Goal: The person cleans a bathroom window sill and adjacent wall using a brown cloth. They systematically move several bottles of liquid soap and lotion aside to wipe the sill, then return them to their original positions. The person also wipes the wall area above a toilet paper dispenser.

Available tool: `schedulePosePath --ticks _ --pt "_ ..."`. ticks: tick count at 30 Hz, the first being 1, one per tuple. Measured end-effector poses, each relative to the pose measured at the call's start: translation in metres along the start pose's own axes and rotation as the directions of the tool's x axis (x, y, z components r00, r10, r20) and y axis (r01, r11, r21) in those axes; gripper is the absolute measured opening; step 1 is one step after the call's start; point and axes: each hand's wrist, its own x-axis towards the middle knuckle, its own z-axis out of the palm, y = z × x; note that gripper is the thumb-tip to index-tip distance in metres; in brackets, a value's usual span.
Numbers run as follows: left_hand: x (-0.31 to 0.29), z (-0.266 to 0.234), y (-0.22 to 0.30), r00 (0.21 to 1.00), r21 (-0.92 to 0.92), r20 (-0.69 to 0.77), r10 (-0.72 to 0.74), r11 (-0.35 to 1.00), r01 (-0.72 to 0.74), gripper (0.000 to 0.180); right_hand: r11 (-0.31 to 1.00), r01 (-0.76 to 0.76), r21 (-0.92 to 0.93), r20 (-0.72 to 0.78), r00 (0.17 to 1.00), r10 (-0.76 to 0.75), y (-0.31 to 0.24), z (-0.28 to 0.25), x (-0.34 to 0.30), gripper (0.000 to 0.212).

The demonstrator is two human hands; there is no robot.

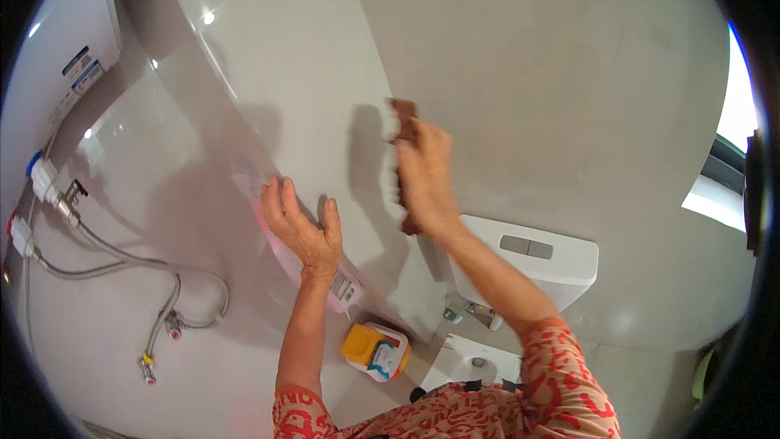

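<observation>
My right hand (427, 175) grips a long brown cloth (405, 118) with a ragged edge and presses it near the seam between two glossy pale wall panels. The cloth is slightly blurred, and my palm hides part of it. My left hand (302, 228) is spread open at the lower edge of the left panel (284, 57). Beneath that hand and wrist runs a pink plastic strip (280, 256) bearing a white barcode label; my forearm covers some of it, and I cannot tell its kind.
A white toilet cistern (561, 264) is at right, with a squat toilet (463, 362) below. A yellow-and-white container (378, 351) stands low near my left forearm. At left, braided hoses (106, 268) hang from a white water heater (61, 41). A window (723, 171) is far right.
</observation>
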Motion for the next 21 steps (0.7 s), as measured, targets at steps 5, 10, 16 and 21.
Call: schedulePosePath --ticks 5,10,16,21 --pt "-0.002 0.021 -0.018 0.998 -0.065 0.023 0.061 0.996 -0.059 0.062 0.882 0.469 -0.037 -0.095 0.877 -0.471 -0.044 0.117 0.050 0.051" --pt "-0.014 0.024 -0.017 0.999 -0.095 0.034 0.015 0.995 -0.012 0.063 0.878 0.422 -0.225 -0.316 0.821 -0.476 0.006 0.119 0.082 0.048" --pt "-0.014 0.027 -0.015 1.000 -0.183 0.019 0.000 0.983 0.004 0.065 0.959 0.153 -0.238 -0.354 0.906 -0.232 0.078 0.107 0.066 0.045" --pt "-0.015 0.030 -0.020 1.000 -0.226 -0.027 0.015 0.974 -0.021 0.064 0.971 -0.027 -0.239 -0.332 0.942 -0.055 0.124 0.102 0.029 0.053"
